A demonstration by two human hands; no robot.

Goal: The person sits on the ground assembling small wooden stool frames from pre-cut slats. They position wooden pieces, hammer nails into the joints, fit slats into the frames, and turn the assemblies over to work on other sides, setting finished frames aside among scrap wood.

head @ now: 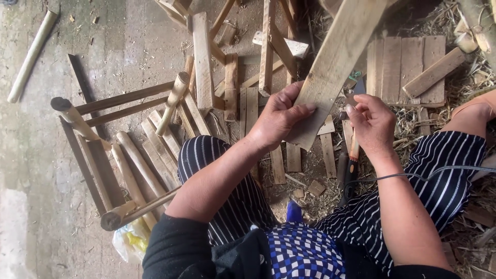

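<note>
head | left hand point(279, 121) grips plank point(336, 62), long axis up-right | right hand point(372, 124) pinched, contents unclear

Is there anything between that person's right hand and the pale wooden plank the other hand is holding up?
Nothing visible. The left hand grips the long pale wooden plank near its lower end, and the right hand hangs just beside that end with only open air between them. The scattered wooden slats lie lower down, on the ground.
</note>
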